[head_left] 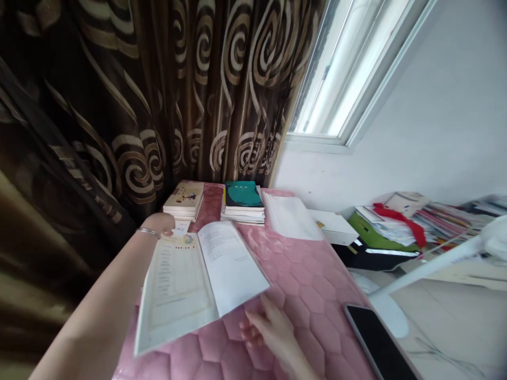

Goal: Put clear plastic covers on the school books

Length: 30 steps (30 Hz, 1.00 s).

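Note:
An open book point(233, 269) with white printed pages lies tilted over the pink quilted surface. At its far left corner is my left hand point(160, 224), a bangle on the wrist, closed on the page edge; most of its fingers are hidden. My right hand point(271, 327) is just off the near right corner of the book, thumb and forefinger spread and the other fingers loosely curled, holding nothing. Beyond my left hand sits a stack of tan-covered books point(184, 198). A second stack has a teal book point(242, 194) on top.
White sheets in a pile point(291, 216) and a white box point(335, 227) line the table's far right. A phone point(378, 340) lies at the right edge near a white lamp point(386, 311). Papers fill a green-and-black bin point(368, 237). A patterned curtain point(198, 105) hangs behind.

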Motion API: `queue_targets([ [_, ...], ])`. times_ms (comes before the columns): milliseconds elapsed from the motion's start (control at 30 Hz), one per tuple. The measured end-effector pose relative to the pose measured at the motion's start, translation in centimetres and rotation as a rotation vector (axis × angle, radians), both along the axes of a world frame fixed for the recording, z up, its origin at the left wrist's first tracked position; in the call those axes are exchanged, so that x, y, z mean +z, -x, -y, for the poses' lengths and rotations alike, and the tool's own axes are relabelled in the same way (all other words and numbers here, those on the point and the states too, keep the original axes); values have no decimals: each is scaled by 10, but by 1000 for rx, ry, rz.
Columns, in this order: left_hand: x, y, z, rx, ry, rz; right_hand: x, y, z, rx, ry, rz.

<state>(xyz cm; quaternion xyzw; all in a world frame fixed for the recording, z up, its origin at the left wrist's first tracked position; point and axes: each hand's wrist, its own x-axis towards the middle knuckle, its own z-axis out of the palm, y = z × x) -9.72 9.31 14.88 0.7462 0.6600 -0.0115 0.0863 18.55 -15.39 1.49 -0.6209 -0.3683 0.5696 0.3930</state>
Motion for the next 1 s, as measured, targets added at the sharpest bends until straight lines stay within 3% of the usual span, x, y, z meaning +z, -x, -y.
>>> queue_targets([
  [67, 1, -9, -14, 8, 63, -96, 4, -9, 13, 65, 7, 119],
  [167, -9, -32, -24, -8, 117, -207, 13, -44, 14, 151, -72, 581],
  [267, -23, -52, -24, -50, 87, -234, 23, -73, 3, 120, -151, 877],
  [333, -33, -61, -20, -75, 34, -225, 25, -77, -7, 122, -230, 941],
  [433, -49, -76, -4, -118, -77, -181, 19, -66, -21, 233, -350, 1061],
  [567, -86, -106, 36, -242, -145, -81, 6, -49, -29, 365, -295, 1191],
  [667, -118, -130, 69, -387, -105, 59, -2, -54, -31, 334, -310, 1189],
  [733, -133, -142, 86, -361, -118, 67, -6, -64, -35, 290, -364, 1174],
  [833, -145, -154, 97, -312, -154, 26, -13, -78, -42, 263, -425, 1181],
  [1000, -148, -158, 97, -303, -205, -2, -16, -83, -50, 350, -426, 1246],
])
